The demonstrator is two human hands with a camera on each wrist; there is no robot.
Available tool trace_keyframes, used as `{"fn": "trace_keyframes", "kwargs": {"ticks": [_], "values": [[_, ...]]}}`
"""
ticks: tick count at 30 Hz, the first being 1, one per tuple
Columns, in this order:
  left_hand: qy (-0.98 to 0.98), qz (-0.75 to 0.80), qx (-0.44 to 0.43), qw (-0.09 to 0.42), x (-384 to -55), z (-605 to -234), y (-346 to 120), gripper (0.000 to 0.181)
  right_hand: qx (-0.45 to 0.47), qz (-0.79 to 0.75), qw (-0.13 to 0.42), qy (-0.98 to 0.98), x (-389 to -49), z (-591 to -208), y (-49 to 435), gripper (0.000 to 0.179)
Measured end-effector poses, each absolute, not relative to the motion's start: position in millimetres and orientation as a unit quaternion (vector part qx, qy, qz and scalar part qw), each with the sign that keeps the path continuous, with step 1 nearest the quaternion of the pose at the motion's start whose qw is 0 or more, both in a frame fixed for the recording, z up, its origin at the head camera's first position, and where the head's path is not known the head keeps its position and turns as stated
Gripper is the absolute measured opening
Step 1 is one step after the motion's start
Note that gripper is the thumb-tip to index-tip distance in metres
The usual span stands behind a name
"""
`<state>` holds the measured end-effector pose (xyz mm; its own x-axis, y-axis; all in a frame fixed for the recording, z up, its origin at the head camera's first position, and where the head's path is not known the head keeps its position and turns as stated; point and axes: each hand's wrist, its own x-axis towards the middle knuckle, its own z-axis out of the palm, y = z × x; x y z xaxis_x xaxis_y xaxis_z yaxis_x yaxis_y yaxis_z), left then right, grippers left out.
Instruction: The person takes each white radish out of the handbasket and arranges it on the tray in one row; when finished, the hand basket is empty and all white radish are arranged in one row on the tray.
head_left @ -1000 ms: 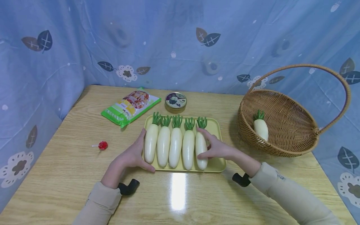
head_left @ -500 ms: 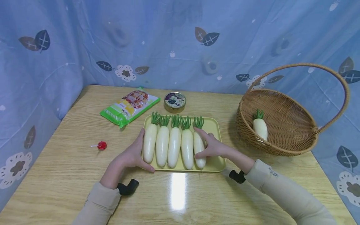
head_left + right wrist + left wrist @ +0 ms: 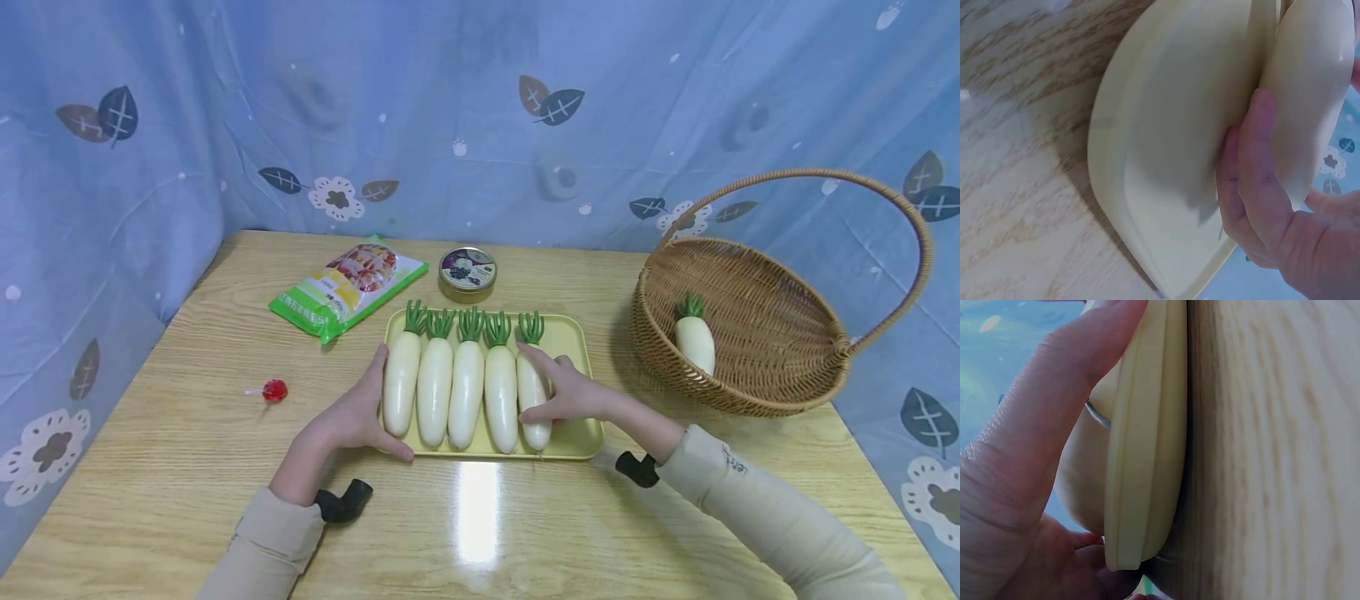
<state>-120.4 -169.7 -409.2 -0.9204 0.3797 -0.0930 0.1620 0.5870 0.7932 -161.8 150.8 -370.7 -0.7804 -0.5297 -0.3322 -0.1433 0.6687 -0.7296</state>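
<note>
Several white radishes (image 3: 467,396) with green tops lie side by side, upright in the head view, on a pale yellow tray (image 3: 576,400). My right hand (image 3: 564,392) grips the rightmost white radish (image 3: 534,392) across its body, thumb on the near part and fingers around the far part. In the right wrist view, fingers (image 3: 1260,169) curl along that radish's side, above the tray floor. My left hand (image 3: 360,408) holds the tray's left end, its thumb (image 3: 1060,381) along the front rim and its other fingers at the left side, partly hidden behind the tray.
A wicker basket (image 3: 750,333) with a tall handle stands at the right, one white radish (image 3: 696,343) inside. Behind the tray are a round tin (image 3: 467,273) and a green-and-white food packet (image 3: 348,287). A red lollipop (image 3: 274,390) lies left. A blue curtain (image 3: 465,108) hangs behind the table.
My right hand has shifted slightly left with the rightmost radish, which now sits closer to its neighbour. My left hand has stayed at the tray's left end.
</note>
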Motion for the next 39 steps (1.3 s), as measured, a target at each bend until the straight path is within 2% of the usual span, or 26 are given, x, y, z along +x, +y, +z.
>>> {"fn": "trace_keyframes", "kwargs": {"ticks": [20,30,39], "values": [[0.883,0.425,0.151,0.133,-120,-410,-170,0.152,-0.175,-0.425,0.285,0.841,-162,-356,166,0.095],[0.887,0.417,0.154,0.128,-121,-410,-169,0.152,-0.177,-0.400,0.255,0.862,-159,-327,182,0.092],[0.889,0.413,0.147,0.132,-121,-410,-169,0.153,-0.198,-0.392,0.264,0.859,-156,-292,206,0.084]]}}
